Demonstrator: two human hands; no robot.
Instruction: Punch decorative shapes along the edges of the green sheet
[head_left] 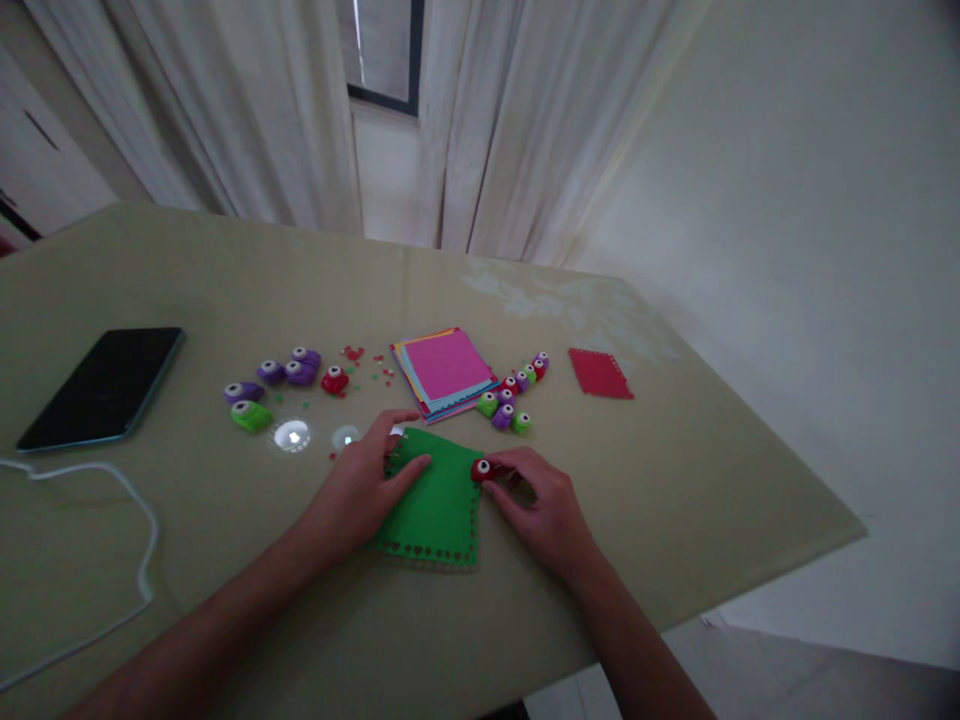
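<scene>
A green paper square (435,490) with small shapes punched along its edges is held between the thumb and fingers of my left hand (367,480). The punched holes run along its near and right edges. At its upper right corner, my right hand (540,505) grips a small red craft punch (481,469) with a white and black round button; the punch sits over the paper's edge. Just beyond my hands lies a stack of coloured paper squares (450,365), pink on top. Several small red, purple and green craft punches (504,415) are gathered at the stack's right corner.
More purple and green punches (251,415) and a red punch (334,380) stand to the left among scattered paper bits (352,353). A red punched paper (600,373) lies at the right. A black tablet (105,385) and a white cable (150,540) are at far left.
</scene>
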